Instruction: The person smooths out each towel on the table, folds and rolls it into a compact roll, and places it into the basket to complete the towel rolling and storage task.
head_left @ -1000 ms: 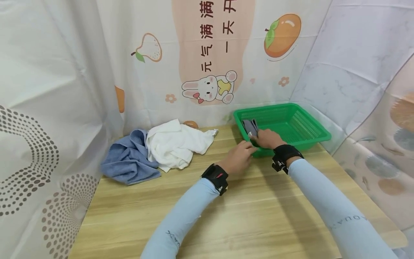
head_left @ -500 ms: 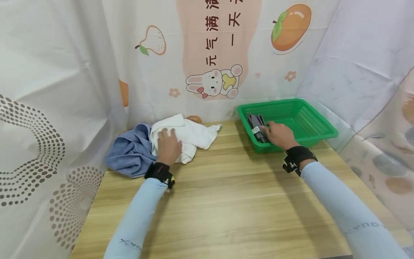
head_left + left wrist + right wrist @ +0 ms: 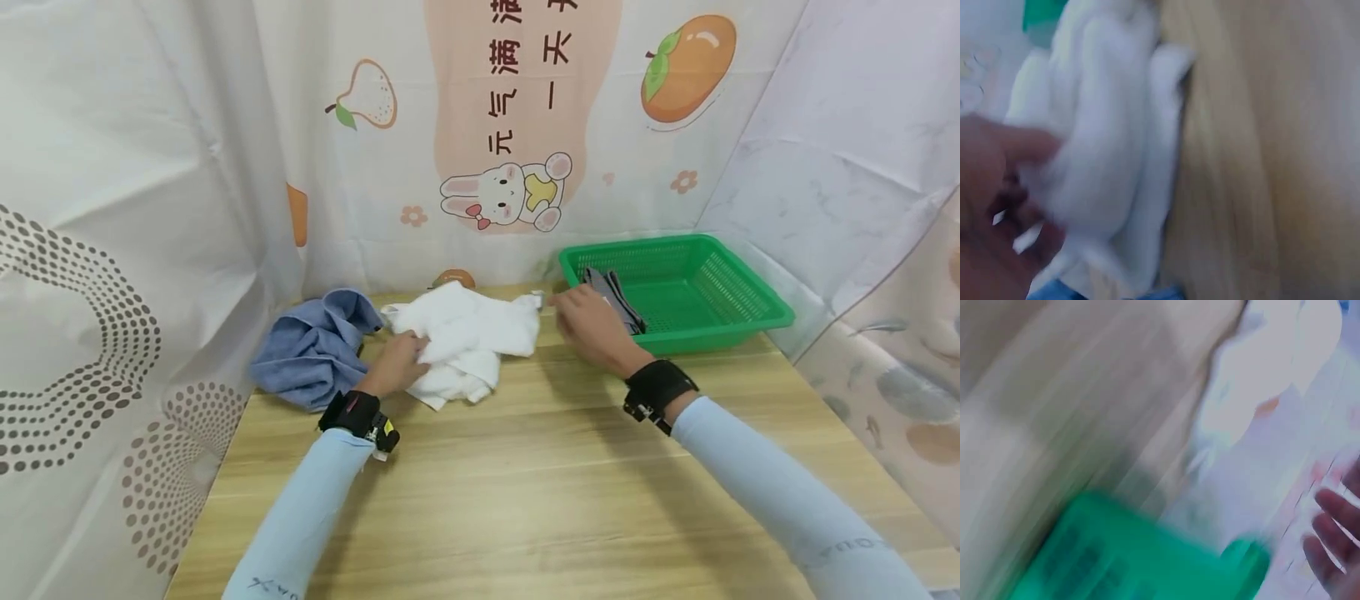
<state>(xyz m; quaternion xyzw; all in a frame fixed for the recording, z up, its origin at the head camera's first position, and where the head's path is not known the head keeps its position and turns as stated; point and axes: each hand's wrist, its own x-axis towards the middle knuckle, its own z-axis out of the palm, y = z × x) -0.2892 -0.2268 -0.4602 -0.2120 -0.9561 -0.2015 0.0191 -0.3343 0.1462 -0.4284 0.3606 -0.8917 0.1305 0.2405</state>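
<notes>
A crumpled white towel (image 3: pixel 483 329) lies at the back of the wooden table. My left hand (image 3: pixel 393 367) pinches its left side, and in the left wrist view thumb and fingers close on a blurred fold of the towel (image 3: pixel 1107 125). Between the towel and the green basket, my right hand (image 3: pixel 596 329) hovers with nothing in it. Its fingers (image 3: pixel 1329 509) look spread and loose in the right wrist view. Inside the basket's left end sits a folded grey cloth (image 3: pixel 617 298), partly hidden behind the right hand.
A rumpled blue towel (image 3: pixel 311 354) lies left of the white one, close to my left wrist. The green plastic basket (image 3: pixel 708 337) stands at the back right against the curtain (image 3: pixel 375 183). Bare wooden tabletop (image 3: pixel 510 483) stretches in front.
My left hand has gone from near the basket to the white towel, which has shifted right, away from the blue one. The right hand has left the grey cloth and moved left out of the basket.
</notes>
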